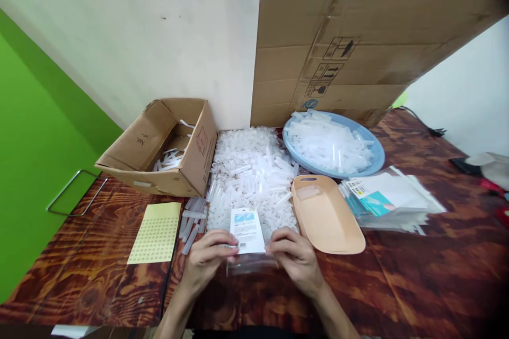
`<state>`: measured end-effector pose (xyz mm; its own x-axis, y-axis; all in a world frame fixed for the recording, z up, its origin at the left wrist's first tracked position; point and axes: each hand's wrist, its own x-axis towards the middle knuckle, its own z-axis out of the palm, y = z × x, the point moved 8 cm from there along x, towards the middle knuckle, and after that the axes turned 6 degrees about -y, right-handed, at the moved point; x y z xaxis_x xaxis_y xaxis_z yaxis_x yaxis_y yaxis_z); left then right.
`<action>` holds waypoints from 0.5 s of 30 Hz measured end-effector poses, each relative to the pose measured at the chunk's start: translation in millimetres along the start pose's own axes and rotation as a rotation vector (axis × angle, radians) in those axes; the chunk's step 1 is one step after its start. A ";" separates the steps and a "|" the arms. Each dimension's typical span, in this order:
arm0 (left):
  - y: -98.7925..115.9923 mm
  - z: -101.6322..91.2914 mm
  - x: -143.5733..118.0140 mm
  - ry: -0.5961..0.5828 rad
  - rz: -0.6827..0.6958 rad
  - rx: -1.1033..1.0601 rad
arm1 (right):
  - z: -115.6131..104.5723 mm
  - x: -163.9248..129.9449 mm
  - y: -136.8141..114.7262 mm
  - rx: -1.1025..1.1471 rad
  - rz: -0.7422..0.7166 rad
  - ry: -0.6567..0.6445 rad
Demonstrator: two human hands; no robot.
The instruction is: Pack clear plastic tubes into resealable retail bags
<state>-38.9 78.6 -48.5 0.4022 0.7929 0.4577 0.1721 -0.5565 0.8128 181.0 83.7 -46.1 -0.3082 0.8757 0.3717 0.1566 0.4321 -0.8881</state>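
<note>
In front of me my left hand (207, 258) and my right hand (296, 258) pinch the two sides of a clear plastic bag (250, 266). A white printed card (247, 232) with blue pictures shows in the bag, and the bag's clear end hangs toward me. Just beyond the hands lies a heap of small clear plastic pieces (226, 169), with translucent tubes (262, 169) on top. More translucent tubes (191, 222) lie loose to the left of the heap.
An open cardboard box (199, 159) holds white pieces at the left. Nearer lies a yellow sticker sheet (155, 233). To the right are a blue basin (379, 161) of tubes, a peach tray (332, 222) and stacked bags (392, 201). A large cardboard sheet (290, 47) stands behind.
</note>
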 end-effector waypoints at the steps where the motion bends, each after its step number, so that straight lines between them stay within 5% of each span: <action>1: -0.4 3.4 -5.9 -0.017 -0.021 0.002 | -0.1 -7.3 5.1 0.026 0.031 0.004; 8: -9.9 21.4 -49.7 0.053 -0.332 -0.036 | 0.4 -49.2 31.2 0.123 0.209 0.085; 15: -9.0 39.2 -60.4 0.113 -0.307 -0.074 | 2.3 -56.7 30.3 0.099 0.235 0.100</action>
<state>-29.5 26.0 -97.6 0.2386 0.9456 0.2211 0.2025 -0.2711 0.9410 201.1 46.6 -94.7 -0.1792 0.9685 0.1729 0.1184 0.1957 -0.9735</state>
